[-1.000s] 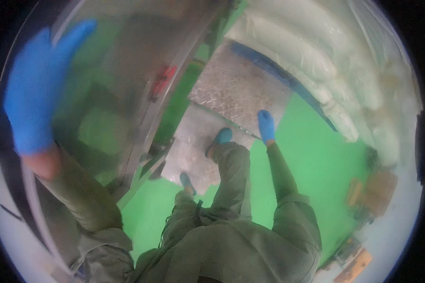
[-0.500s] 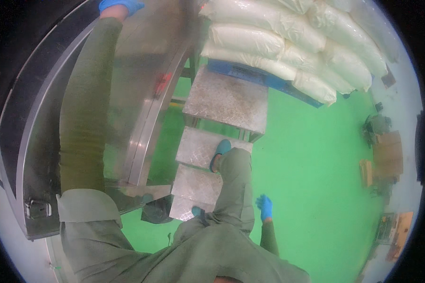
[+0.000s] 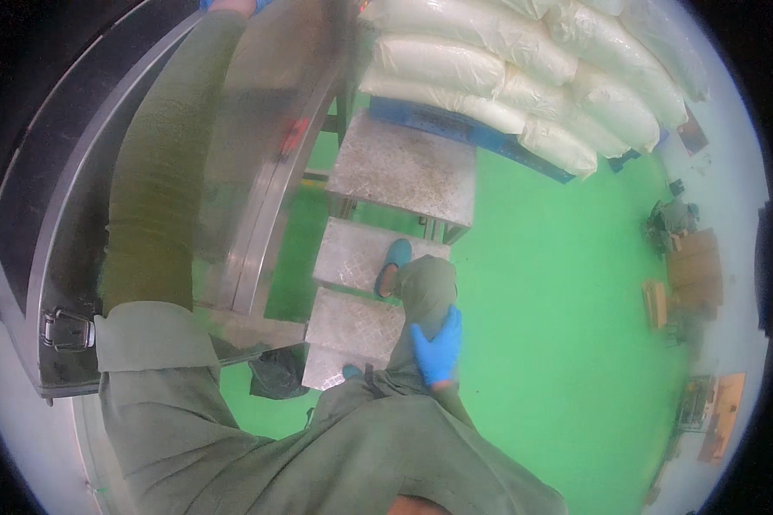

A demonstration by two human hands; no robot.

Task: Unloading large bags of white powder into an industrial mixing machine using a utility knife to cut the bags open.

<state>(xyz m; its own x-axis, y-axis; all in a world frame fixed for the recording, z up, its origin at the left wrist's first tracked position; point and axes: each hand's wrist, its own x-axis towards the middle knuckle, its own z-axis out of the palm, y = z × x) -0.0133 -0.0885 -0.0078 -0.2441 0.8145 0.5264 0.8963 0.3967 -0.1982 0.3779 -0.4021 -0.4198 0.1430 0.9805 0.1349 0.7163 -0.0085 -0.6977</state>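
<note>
My right hand (image 3: pixel 439 348), in a blue glove, lies against my raised thigh (image 3: pixel 428 287), thumb apart from the fingers and nothing in it. Stretched far forward, my left arm (image 3: pixel 167 163) runs along a large stainless-steel machine housing (image 3: pixel 258 137). Only slivers of blue glove on my left hand (image 3: pixel 237 5) show at the upper edge, its fingers cut off from view. One foot in a teal shoe (image 3: pixel 395 264) stands on the middle metal step (image 3: pixel 339 253); the other shoe (image 3: pixel 352 372) is on a lower step.
Ahead, a wide metal top step (image 3: pixel 404 172) meets a blue pallet (image 3: pixel 455 127) stacked with white plastic-wrapped sacks (image 3: pixel 524 69). A black bag (image 3: pixel 279 375) lies beside the steps. Cardboard boxes (image 3: pixel 696 273) stand along the right wall over the green floor (image 3: pixel 558 326).
My right hand has swung in from over the floor to my thigh. My left hand has slid almost out of view at the top. The view has shifted slightly.
</note>
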